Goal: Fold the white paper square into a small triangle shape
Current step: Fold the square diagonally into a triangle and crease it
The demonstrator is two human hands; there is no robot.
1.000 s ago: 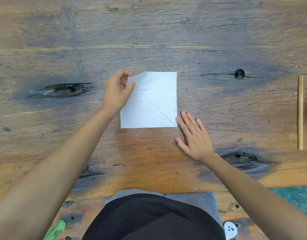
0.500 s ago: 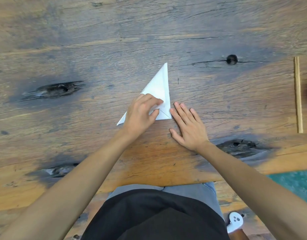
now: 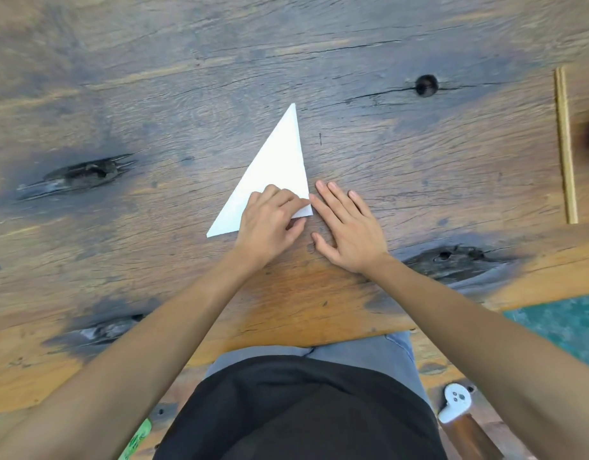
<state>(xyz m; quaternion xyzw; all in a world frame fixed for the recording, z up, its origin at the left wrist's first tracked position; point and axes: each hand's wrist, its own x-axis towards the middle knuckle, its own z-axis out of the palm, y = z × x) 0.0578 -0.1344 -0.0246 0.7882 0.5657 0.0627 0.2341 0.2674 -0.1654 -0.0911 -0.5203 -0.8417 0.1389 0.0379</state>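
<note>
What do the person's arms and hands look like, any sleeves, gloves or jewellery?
Both forearms are bare up to the frame edge, no sleeves showing. The left hand and right hand wear no gloves, rings or watch that I can see. Fingernails are short and unpainted.

Black top (image 3: pixel 299 413), grey trousers (image 3: pixel 363 351), bare forearms

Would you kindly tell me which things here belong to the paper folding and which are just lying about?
Part of the job:
- white paper, now a triangle
- left hand, pressing its near corner
- right hand, flat on the table beside it

Lying about:
- wooden stick
- white controller
- green bottle
</note>
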